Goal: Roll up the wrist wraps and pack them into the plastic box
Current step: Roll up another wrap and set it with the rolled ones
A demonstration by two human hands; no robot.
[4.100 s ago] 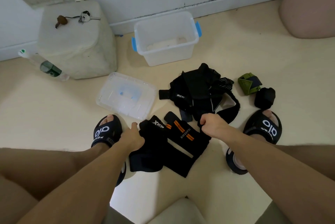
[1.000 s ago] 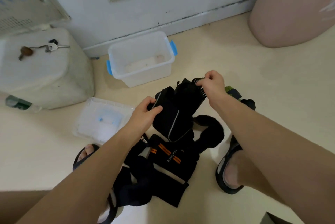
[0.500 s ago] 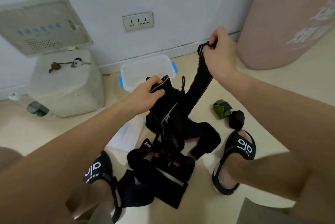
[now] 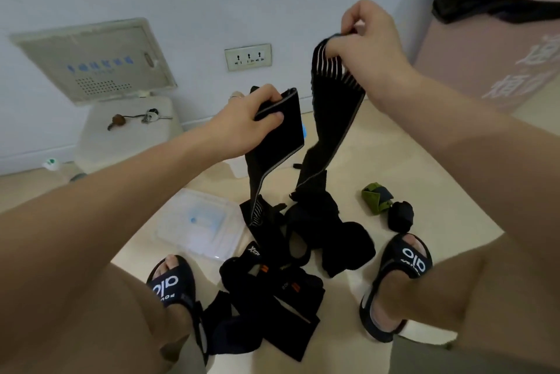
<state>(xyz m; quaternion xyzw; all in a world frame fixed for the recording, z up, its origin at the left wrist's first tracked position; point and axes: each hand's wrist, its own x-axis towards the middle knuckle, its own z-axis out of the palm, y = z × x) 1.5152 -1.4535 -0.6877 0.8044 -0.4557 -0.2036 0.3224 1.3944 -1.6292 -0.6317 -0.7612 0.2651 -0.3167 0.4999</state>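
Nearest, a pile of black wrist wraps (image 4: 272,298) is seen on the floor between two black sandals (image 4: 397,276). Just beyond the pile, to its left, a clear lid (image 4: 200,225) lies flat; to its right, a rolled green wrap (image 4: 375,198) and a rolled black wrap (image 4: 400,216) sit touching each other. Above the pile, one black wrap (image 4: 272,143) is gripped at its upper end by the left hand (image 4: 245,125), thumb on top and fingers curled around it. A second, striped wrap (image 4: 333,113) is pinched at its top by the right hand (image 4: 366,40), held higher, its tail hanging into the pile. The plastic box (image 4: 239,166) is largely hidden behind the raised wraps, beyond the pile. Keys (image 4: 151,115) lie farther left.
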